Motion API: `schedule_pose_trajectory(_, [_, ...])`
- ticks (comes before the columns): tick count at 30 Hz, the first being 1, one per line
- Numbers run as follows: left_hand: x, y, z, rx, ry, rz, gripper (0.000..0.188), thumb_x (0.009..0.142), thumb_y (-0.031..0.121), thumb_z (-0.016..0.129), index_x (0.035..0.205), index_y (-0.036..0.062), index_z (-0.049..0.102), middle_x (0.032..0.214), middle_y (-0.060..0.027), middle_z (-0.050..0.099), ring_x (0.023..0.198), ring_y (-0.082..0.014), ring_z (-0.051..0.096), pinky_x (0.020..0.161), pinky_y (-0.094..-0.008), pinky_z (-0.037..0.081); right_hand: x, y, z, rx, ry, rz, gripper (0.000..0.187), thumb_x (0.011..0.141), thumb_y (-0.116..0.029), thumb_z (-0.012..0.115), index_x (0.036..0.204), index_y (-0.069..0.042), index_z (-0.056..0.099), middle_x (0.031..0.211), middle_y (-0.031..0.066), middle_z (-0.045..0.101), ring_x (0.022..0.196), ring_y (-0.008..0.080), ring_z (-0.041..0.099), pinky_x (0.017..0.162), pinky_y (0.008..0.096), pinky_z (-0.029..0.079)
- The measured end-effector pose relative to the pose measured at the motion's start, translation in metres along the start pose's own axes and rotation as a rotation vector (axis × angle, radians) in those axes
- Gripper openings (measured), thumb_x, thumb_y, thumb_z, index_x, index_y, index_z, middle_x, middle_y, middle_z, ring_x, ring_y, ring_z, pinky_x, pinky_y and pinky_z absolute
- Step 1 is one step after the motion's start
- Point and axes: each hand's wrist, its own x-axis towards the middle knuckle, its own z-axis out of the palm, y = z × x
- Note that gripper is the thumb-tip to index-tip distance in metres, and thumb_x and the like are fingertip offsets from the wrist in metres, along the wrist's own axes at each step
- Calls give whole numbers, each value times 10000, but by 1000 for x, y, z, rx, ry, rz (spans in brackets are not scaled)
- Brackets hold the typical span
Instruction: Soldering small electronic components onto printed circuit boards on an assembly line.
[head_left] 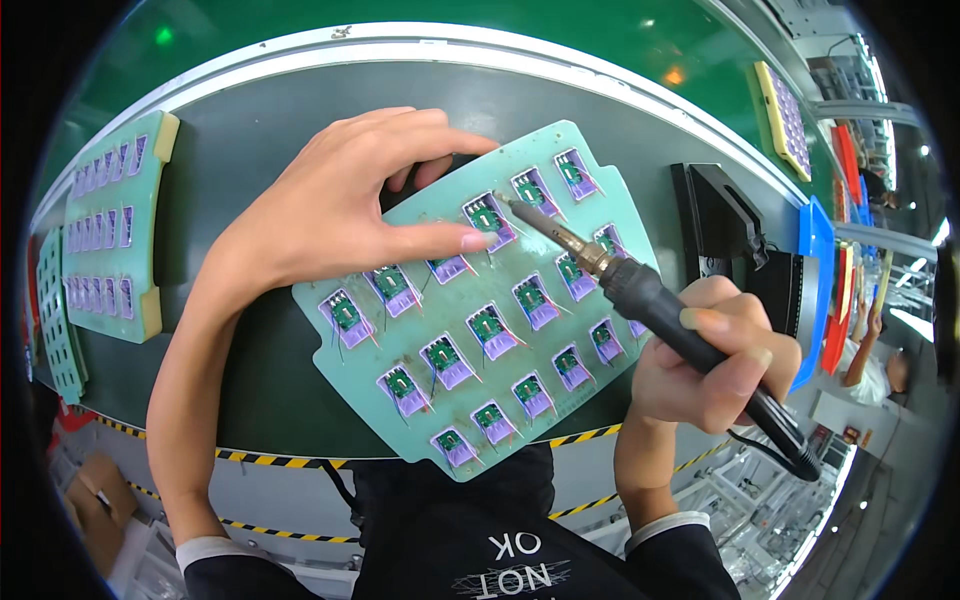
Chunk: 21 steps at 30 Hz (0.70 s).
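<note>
A pale green tray [540, 145] lies tilted across the dark bench in front of me. It bears rows of purple holders, each with a small green circuit board [487, 328] and thin wires. My left hand [340, 205] grips the tray's upper left edge, thumb on top beside one circuit board [484, 214] and fingers over the far edge. My right hand [720, 355] is wrapped round the black handle of a soldering iron [655, 305]. Its tip points up and left, close to that same board by my left thumb; whether it touches cannot be made out.
At left stand a second tray of purple parts [115, 225] and a slotted green plate [60, 320]. A black stand-like device [715, 220] and a blue bin [815, 290] are at right. A yellow-edged tray [783, 120] rests far right on the green surface beyond the white rail [430, 42].
</note>
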Motion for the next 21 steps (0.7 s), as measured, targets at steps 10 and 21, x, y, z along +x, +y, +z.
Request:
schedule_pose_trajectory(10, [-1,-11,0,-20,-3,64,523,624,239,740,1084,37,595,703,-13,396,620,-143,364,523,-272,297,-7,3,8,9,-26,-24,251,854,-208,413,725,3,454,449,20,366,308,65,280,318,205,239])
schedule_pose_trajectory(21, [-2,-12,-1,-7,-10,76,522,634,246,732,1088,30,593,698,-21,407,627,-146,375,529,-275,303,-8,-5,-5,-17,-207,123,366,906,-393,458,866,-35,520,543,33,503,400,146,465,387,253,373])
